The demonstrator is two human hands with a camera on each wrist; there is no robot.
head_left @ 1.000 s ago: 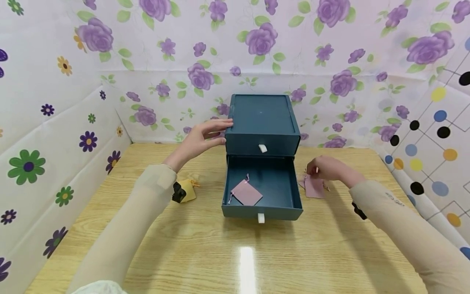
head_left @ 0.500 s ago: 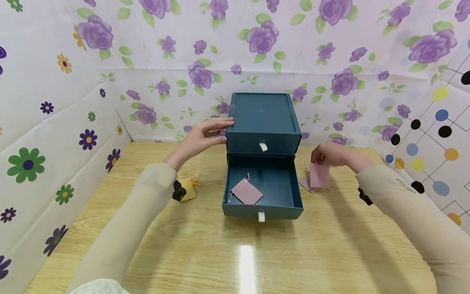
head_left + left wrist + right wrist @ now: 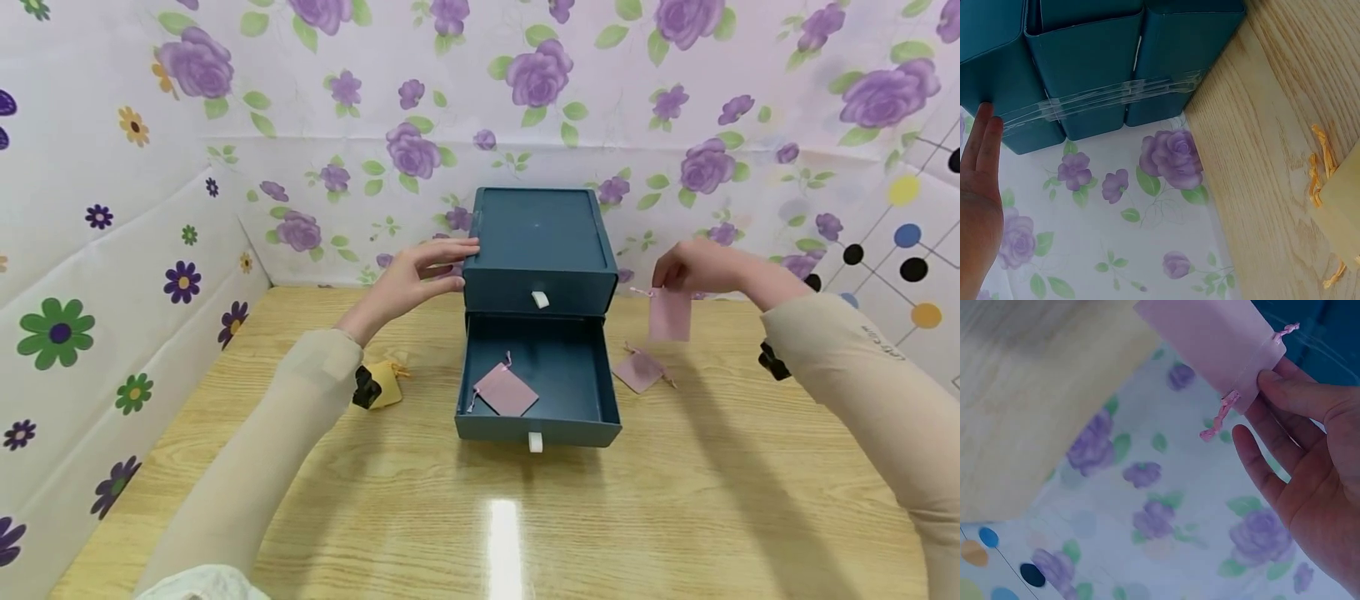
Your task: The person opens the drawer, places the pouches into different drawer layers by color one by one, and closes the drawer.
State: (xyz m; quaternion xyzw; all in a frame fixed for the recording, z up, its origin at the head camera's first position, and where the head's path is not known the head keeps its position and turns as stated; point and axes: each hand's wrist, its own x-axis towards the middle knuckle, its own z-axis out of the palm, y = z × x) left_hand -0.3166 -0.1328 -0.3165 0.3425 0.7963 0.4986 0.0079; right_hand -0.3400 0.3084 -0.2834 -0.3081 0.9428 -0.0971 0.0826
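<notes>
Since the earlier frames, the right hand (image 3: 697, 265) has risen and moved out to the right, taking a pink pouch (image 3: 670, 317) up off the table (image 3: 442, 517). A second pink pouch (image 3: 640, 371), partly covered a moment ago, now lies fully in sight on the wood, just beside the pulled-out lower drawer (image 3: 573, 432). The left hand (image 3: 412, 275) keeps its place.

The lift separates the two pouches: one is in the air, well apart from the other and outside the drawer. The right thumb and fingertips pinch it near the drawstring end, and its body hangs down in the head view. In the right wrist view the thumb presses the near face while the little finger stands apart from the cloth; the cords dangle free at both edges.

The left fingers are fairly straight, with the thumb spread away from them. Their tips rest at the left upper edge of the blue drawer unit (image 3: 536, 229), apparently steadying it rather than gripping it.

A third pink pouch (image 3: 507, 391) lies flat inside the lower drawer, toward its front left. Judging by this layout, picking up is done for the held pouch, but placing is not. A yellow pouch (image 3: 386, 385) lies left of the unit.
</notes>
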